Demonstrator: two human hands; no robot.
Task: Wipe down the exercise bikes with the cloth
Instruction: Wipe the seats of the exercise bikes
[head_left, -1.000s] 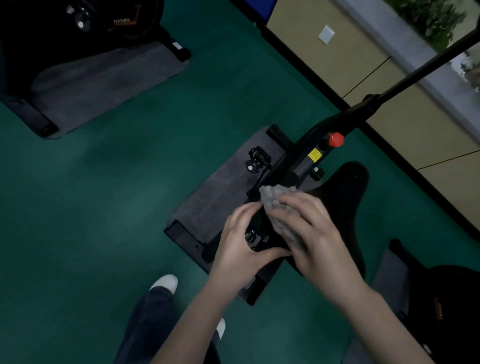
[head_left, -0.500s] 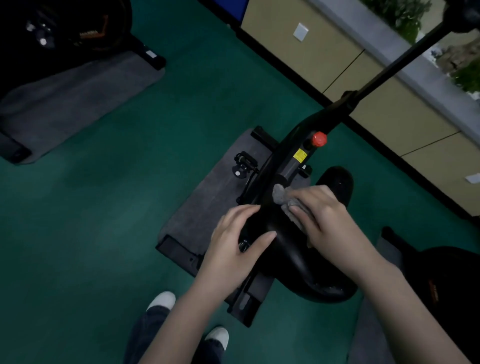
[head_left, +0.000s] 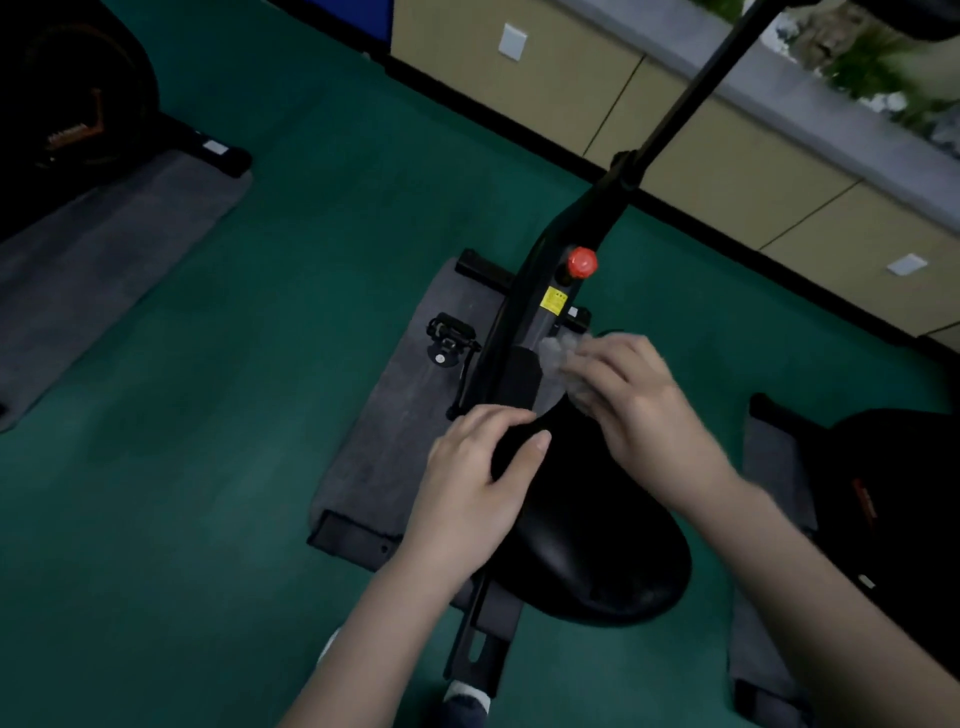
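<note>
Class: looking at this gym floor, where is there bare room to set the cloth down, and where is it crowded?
Free: the green floor between the left bike's mat and the middle bike's mat, and the strip toward the wall. Crowded: the saddle, where the left hand grips its nose and the right hand holds the cloth.

No legible text. Yellow sticker (head_left: 554, 300) on bike frame (head_left: 540, 291), 12 o'clock of the seat: print too small. Orange lettering (head_left: 67, 136) on bike (head_left: 67, 104) at 10 o'clock: blurred, unreadable.

Green floor (head_left: 218, 467), perhaps tan cabinets (head_left: 727, 171)
</note>
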